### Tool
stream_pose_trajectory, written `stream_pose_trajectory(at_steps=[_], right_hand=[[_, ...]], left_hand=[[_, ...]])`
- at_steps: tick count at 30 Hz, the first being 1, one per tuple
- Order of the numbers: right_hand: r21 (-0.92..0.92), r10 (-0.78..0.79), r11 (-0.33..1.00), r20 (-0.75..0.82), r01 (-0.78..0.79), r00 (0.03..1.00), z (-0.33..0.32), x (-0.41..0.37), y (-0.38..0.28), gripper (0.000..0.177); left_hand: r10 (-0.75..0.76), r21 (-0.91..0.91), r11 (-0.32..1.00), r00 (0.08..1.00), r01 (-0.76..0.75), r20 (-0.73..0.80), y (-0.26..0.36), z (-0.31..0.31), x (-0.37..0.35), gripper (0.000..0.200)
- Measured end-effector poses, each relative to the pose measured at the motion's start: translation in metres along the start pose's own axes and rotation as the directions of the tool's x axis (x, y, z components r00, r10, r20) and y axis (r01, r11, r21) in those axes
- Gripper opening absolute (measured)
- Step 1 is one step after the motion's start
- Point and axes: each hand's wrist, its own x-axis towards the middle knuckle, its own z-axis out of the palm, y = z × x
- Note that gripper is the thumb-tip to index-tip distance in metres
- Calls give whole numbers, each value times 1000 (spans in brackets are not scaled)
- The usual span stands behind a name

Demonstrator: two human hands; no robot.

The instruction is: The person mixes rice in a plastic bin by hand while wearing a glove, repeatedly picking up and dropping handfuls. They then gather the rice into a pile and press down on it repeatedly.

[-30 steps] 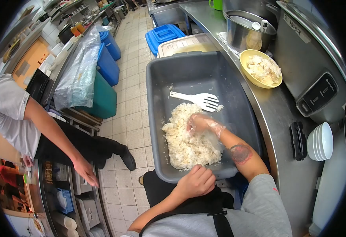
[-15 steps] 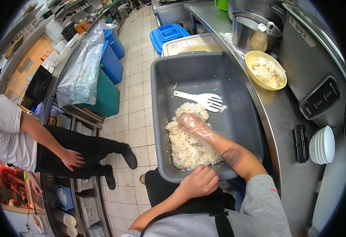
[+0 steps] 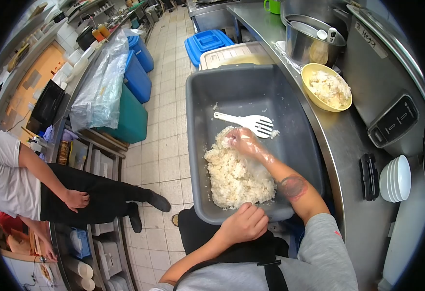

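A heap of cooked white rice (image 3: 239, 179) lies in the near left part of a deep grey tub (image 3: 290, 92). My right hand (image 3: 245, 141), in a clear plastic glove, is at the far end of the heap with its fingers curled into the rice; the fingertips are partly hidden. Just beyond that hand, a white slotted rice paddle (image 3: 251, 122) lies flat on the tub floor, with some grains near it. My bare left hand (image 3: 245, 222) is closed on the tub's near rim.
To the right, a steel counter (image 3: 336, 140) carries a yellow bowl of rice (image 3: 326, 88), a metal pot (image 3: 314, 41) and stacked white bowls (image 3: 395, 178). Lidded bins (image 3: 210, 44) stand beyond the tub. At left, a co-worker (image 3: 86, 194) stands beside the shelving.
My right hand has shifted a little away from me and to the right, its fingers now bent into the rice. The co-worker has moved slightly. My left hand stays put.
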Motion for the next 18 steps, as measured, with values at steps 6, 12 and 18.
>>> stream_pose_trajectory(at_steps=[6,12,18], right_hand=[[-139,-47,990,-63,38,997,-18,1,-3,27],[78,63,995,7,-64,998,-19,1,11,36],[567,227,782,126,-258,966,-34,0,-1,28]], left_hand=[[3,3,1000,1000,-3,22,0,-2,1,20],[-3,-2,1000,1000,3,22,0,-2,0,19],[-4,-8,1000,1000,4,18,1,-2,0,19]])
